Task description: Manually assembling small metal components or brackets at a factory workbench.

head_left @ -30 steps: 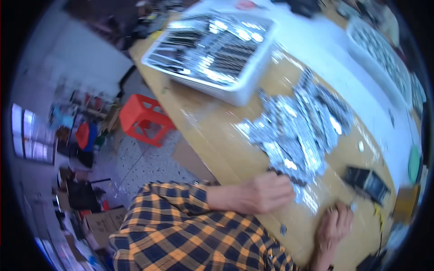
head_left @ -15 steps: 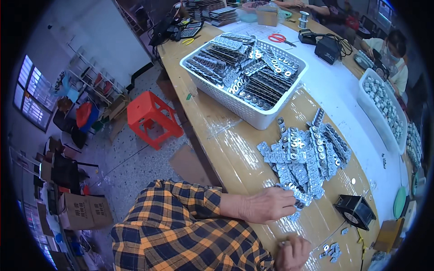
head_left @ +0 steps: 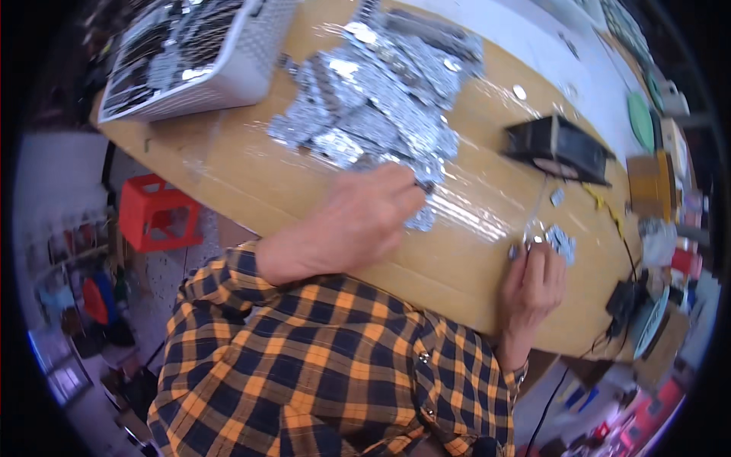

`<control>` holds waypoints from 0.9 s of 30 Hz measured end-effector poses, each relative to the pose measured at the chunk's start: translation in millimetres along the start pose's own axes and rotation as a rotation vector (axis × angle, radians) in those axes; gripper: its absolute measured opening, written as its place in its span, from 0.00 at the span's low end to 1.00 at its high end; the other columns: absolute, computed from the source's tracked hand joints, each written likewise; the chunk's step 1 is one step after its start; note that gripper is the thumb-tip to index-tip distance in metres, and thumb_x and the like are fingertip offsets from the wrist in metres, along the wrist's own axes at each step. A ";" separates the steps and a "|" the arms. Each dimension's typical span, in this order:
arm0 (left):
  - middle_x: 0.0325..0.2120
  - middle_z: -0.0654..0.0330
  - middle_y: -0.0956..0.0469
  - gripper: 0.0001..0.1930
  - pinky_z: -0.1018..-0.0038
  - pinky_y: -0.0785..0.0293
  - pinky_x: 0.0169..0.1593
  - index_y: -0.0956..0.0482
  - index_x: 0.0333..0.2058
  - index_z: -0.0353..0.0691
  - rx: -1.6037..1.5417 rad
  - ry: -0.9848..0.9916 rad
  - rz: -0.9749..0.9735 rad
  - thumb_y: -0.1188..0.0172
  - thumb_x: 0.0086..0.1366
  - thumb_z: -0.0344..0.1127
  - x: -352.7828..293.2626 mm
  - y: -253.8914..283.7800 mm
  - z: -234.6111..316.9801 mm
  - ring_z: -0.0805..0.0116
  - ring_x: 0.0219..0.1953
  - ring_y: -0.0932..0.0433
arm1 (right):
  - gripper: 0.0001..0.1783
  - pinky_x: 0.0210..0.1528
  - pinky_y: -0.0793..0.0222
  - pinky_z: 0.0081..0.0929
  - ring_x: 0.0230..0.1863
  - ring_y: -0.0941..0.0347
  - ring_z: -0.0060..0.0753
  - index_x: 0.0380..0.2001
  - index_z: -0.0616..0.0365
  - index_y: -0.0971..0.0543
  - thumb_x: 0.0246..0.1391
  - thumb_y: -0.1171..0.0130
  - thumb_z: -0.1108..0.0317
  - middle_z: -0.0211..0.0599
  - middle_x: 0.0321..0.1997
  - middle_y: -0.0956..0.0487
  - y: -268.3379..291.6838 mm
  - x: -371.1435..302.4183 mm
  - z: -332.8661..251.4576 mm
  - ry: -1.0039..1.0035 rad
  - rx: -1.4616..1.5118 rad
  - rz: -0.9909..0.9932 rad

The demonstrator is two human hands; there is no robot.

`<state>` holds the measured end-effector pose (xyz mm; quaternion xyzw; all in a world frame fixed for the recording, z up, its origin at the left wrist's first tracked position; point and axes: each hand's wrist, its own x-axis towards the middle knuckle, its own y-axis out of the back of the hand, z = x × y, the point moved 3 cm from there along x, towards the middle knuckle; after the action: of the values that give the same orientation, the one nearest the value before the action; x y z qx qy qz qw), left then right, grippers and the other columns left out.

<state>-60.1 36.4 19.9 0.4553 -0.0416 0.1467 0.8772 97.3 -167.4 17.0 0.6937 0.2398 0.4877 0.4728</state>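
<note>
A heap of silvery-grey strips with round metal parts, like small circuit-board panels [head_left: 365,107], lies on the tan-covered table [head_left: 304,190]. At its near edge is my left hand [head_left: 358,217], fingers closed together. A dark bit shows by those fingertips, too blurred to name. Farther right, my right hand [head_left: 535,282] rests low over the table with curled fingers touching together. Next to its fingertips lies a small cluster of loose silvery pieces [head_left: 561,244]. What the right fingers hold, if anything, is hidden.
A white perforated basket [head_left: 251,68] full of strips stands at the upper left. The black box fan [head_left: 560,148] sits beyond my right hand, near a yellow cord [head_left: 601,202]. A red stool [head_left: 156,213] stands on the floor at left.
The view has swung right and down, so basket and heap appear farther up and left. My right hand has reached the small loose pieces; my left stays by the heap.
</note>
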 end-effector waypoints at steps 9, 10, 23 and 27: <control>0.31 0.56 0.30 0.15 0.65 0.30 0.37 0.27 0.33 0.36 0.059 -0.102 -0.028 0.40 0.42 0.20 17.1 -5.2 17.9 0.53 0.35 0.28 | 0.04 0.32 0.36 0.20 0.28 0.29 0.23 0.33 0.68 0.24 0.58 0.46 0.77 0.35 0.28 0.24 3.2 -10.9 -2.3 -0.301 0.671 -0.122; 0.31 0.56 0.30 0.15 0.65 0.30 0.37 0.27 0.33 0.36 0.057 -0.100 -0.040 0.40 0.42 0.20 15.3 -7.6 19.1 0.53 0.35 0.28 | 0.04 0.31 0.36 0.19 0.27 0.30 0.22 0.32 0.68 0.24 0.59 0.46 0.77 0.36 0.29 0.24 -0.5 -12.4 -3.8 -0.360 0.781 -0.206; 0.33 0.63 0.24 0.13 0.81 0.32 0.36 0.21 0.46 0.31 -1.188 0.279 -0.290 0.38 0.63 0.27 43.7 -16.9 31.0 0.80 0.34 0.27 | 0.10 0.30 0.35 0.18 0.26 0.29 0.20 0.28 0.69 0.23 0.61 0.46 0.73 0.36 0.28 0.22 18.6 4.8 8.6 -0.527 1.395 -0.267; 0.31 0.63 0.24 0.12 0.82 0.32 0.35 0.20 0.45 0.32 -1.031 0.195 -0.425 0.37 0.62 0.27 62.2 -18.9 38.4 0.79 0.32 0.26 | 0.12 0.29 0.34 0.21 0.26 0.28 0.24 0.29 0.68 0.24 0.61 0.49 0.69 0.40 0.29 0.22 28.1 7.8 13.6 -0.501 1.336 -0.306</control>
<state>7.1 8.7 40.2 -0.0495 0.0658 -0.0308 0.9961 109.2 -179.2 44.4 0.8837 0.4651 -0.0075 0.0523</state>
